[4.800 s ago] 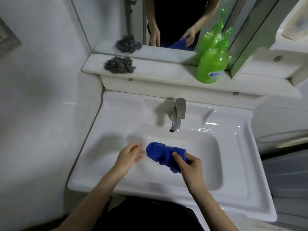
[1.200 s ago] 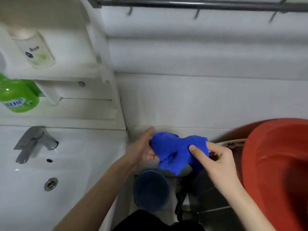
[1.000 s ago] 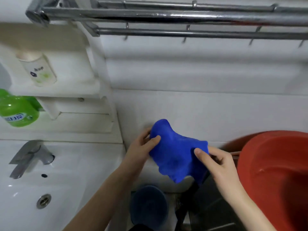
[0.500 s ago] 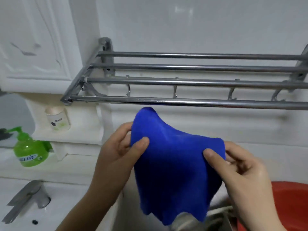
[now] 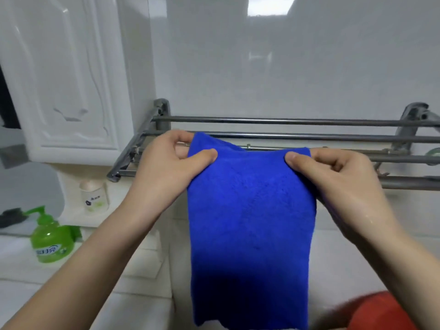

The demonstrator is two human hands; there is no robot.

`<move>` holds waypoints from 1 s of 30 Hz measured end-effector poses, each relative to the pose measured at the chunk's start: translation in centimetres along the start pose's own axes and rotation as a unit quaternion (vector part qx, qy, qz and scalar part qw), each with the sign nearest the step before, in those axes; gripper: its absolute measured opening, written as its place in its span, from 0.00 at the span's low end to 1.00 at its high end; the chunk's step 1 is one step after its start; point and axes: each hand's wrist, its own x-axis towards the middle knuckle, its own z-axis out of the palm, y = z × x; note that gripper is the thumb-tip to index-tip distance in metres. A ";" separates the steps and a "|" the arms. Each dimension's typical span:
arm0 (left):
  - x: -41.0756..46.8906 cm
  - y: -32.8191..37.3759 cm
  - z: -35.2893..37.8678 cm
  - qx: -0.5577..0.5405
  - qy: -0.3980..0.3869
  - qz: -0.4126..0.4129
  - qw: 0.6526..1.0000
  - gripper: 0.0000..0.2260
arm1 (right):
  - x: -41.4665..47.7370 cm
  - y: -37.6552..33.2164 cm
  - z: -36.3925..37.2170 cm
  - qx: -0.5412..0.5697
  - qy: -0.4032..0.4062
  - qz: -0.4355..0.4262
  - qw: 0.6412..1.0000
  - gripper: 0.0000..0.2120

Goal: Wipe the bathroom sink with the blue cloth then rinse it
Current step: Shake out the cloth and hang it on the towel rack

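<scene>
bathroom, glossy white tile wall in bg, light reflection up top. chrome towel rack bolted to wall: several horiz bars, brackets at l + r ends, small hook under the bars on r side. white panelled cabinet door upper l, scuffed patch on the panel.

blue cloth held up mid-frame, in front of rack, top edge level w/ the middle bars. spread flat, hanging straight down to lower frame edge. hides part of the front bars. can't tell if touching rack or just in front of it.

left hand grasping top-l corner of cloth: thumb on near face, fingers curled behind. right hand grasping top-r corner same way: thumb pressed on near face, fingers folded behind the fabric. both forearms bare, coming in from bottom corners. wet sheen on back of r hand.

lower l: green pump bottle upright on white ledge, label too blurred to read. small white bottle upright in a niche just above + right of it, below rack's l end. dark item at far l edge, too blurred to id. red basin at bottom r, partly behind r forearm + cloth.
</scene>
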 end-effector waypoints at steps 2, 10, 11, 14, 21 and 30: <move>0.3 0.0 0.0 0.058 0.032 0.001 0.998 0.15 | 0.0 0.1 0.0 -0.026 0.014 0.002 1.000 0.09; 1.3 0.7 -0.1 0.247 0.016 0.076 0.966 0.13 | 1.3 -2.0 0.1 -0.323 0.018 -0.089 0.942 0.16; 1.2 0.7 0.0 0.282 0.017 0.089 0.955 0.13 | 1.4 -2.3 0.1 -0.365 0.016 -0.102 0.925 0.17; 1.6 0.4 -0.3 0.326 0.028 0.138 0.935 0.17 | 2.2 -2.1 0.2 -0.420 -0.018 -0.068 0.905 0.21; 1.4 -1.7 -0.8 0.226 -0.052 0.223 0.947 0.06 | 1.6 -0.1 -0.7 -0.399 -0.035 -0.170 0.900 0.09; 1.6 -2.6 -1.3 0.271 -0.088 0.276 0.918 0.19 | 1.6 1.2 -1.5 -0.346 -0.102 -0.268 0.893 0.13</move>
